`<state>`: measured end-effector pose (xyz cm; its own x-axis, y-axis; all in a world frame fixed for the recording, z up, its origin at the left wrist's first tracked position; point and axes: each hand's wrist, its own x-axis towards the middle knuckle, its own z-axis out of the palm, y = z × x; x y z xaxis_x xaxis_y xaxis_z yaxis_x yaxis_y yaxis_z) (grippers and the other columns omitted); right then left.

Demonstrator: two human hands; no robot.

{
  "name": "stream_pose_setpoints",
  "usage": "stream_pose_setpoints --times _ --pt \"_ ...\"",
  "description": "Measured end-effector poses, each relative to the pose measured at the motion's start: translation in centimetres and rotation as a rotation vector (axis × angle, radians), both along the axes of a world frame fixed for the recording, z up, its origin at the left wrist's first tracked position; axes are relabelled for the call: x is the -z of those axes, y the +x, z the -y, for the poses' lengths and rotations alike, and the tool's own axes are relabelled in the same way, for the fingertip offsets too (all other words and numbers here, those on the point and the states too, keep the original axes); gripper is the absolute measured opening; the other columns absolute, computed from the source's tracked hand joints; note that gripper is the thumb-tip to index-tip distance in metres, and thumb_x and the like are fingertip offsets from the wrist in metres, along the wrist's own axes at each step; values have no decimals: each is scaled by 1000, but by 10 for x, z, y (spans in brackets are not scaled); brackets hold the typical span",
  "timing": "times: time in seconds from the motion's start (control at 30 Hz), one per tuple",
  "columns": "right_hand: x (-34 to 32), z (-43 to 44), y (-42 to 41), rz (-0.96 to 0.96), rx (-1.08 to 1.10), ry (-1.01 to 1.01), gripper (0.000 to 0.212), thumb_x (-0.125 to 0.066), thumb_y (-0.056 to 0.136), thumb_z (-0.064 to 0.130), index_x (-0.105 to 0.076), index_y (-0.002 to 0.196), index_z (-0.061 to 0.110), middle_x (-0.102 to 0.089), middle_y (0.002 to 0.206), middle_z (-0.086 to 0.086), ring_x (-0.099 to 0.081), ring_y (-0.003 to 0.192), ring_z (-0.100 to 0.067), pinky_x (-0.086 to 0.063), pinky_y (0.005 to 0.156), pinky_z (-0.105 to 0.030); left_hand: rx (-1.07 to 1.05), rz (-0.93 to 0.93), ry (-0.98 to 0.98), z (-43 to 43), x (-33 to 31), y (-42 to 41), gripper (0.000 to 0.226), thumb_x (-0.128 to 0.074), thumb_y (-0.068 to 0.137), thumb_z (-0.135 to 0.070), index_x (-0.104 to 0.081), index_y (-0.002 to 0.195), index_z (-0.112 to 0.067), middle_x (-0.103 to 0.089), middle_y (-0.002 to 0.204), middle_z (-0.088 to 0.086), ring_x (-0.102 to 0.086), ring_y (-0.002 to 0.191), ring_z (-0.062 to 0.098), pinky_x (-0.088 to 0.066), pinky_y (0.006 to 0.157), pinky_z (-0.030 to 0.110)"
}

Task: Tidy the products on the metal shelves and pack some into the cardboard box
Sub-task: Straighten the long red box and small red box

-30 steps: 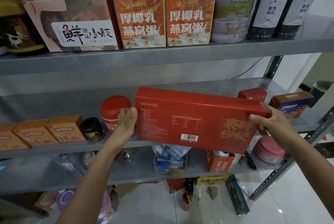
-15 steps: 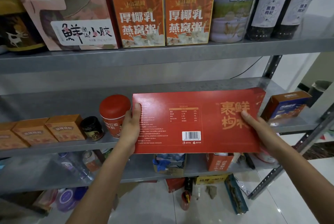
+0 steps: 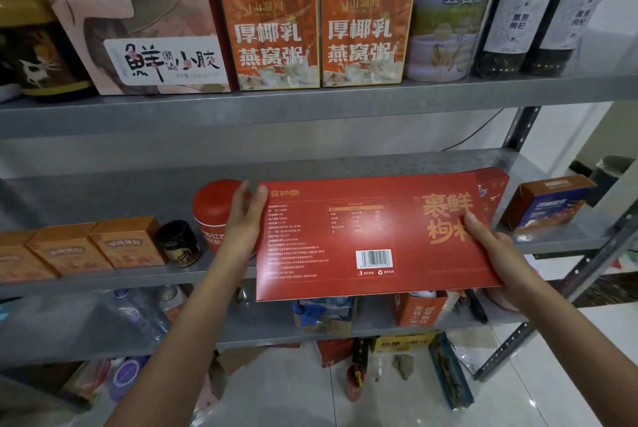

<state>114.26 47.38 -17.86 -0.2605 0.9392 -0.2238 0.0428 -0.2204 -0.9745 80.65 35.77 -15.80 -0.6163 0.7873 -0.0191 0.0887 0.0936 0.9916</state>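
Middle shelf (image 3: 345, 164) bare at back; red canister (image 3: 212, 205) blocks left, small red box (image 3: 497, 185), seemingly, right.

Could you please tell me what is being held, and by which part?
The flat red box, by its two short ends: left hand on the left edge, right hand on the right.

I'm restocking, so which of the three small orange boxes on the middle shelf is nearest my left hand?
The rightmost small orange box, beside the dark jar; the other two sit farther left.
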Motion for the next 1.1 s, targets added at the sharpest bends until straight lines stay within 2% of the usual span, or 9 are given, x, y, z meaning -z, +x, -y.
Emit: stream_pose_setpoints --times 0.1,0.2,0.37,0.47,0.57,0.67,0.8,1.03,1.1 --pt "-5 -1 2 13 -10 21 84 -79 48 72 -66 104 10 -73 101 -18 -70 92 -38 -53 90 -53 18 -556 -39 -1 -15 -8 64 -46 98 -48 -26 153 -23 -28 156 6 -30 141 21 -28 108 31" --pt "-9 -3 2 44 -28 65 89 -78 44 75 -64 106 12 -75 96 -14 -73 83 -31 -56 74 -40 183 -1063 -89 -5 -28 -9 76 -29 90 -71 -45 144 -20 -46 147 7 -34 139 25 -23 116 40" --pt "-14 -3 1 89 -55 114 99 -78 31 80 -65 104 15 -76 91 -9 -74 80 -26 -55 70 -35 376 -1341 -401 -23 -36 5 91 -7 80 -85 -62 116 -21 -67 114 5 -62 103 28 -46 73 35" --pt "-16 -3 3 117 -70 114 106 -77 23 82 -66 102 14 -76 90 -8 -74 81 -27 -55 72 -37 504 -1164 -441 -29 -36 12 81 -14 82 -74 -64 113 -20 -69 109 5 -63 101 26 -44 75 34" --pt "-19 1 2 185 -92 143 89 -77 48 75 -67 104 7 -76 89 -9 -73 81 -28 -57 80 -43 641 -913 -438 -32 -27 17 83 -17 79 -76 -64 117 -19 -68 116 4 -62 107 23 -48 93 38" --pt "-18 3 3 241 -112 147 66 -67 68 59 -67 105 4 -76 88 -10 -73 80 -29 -56 86 -47 699 -843 -431 -33 -14 25 90 -21 79 -87 -65 103 -12 -70 103 7 -65 95 23 -50 89 42" --pt "-16 2 6 291 -115 137 74 -74 60 71 -67 104 12 -76 89 -7 -74 80 -26 -57 84 -44 612 -841 -416 -29 1 31 101 -10 64 -92 -64 97 -13 -69 92 7 -65 86 23 -51 82 44" --pt "-1 15 8 209 289 344 84 -66 75 53 -33 144 18 -43 144 -3 -46 128 -21 -42 98 -37 495 -616 -376 -17 30 49 106 -14 69 -96 -68 100 -10 -72 96 10 -67 90 24 -51 85 42" --pt "11 30 8 157 370 289 84 -64 80 51 -27 147 17 -40 146 -5 -43 131 -21 -38 94 -32 434 -511 -349 -13 38 56 87 -22 84 -80 -70 104 -10 -72 99 9 -67 96 24 -49 86 35"
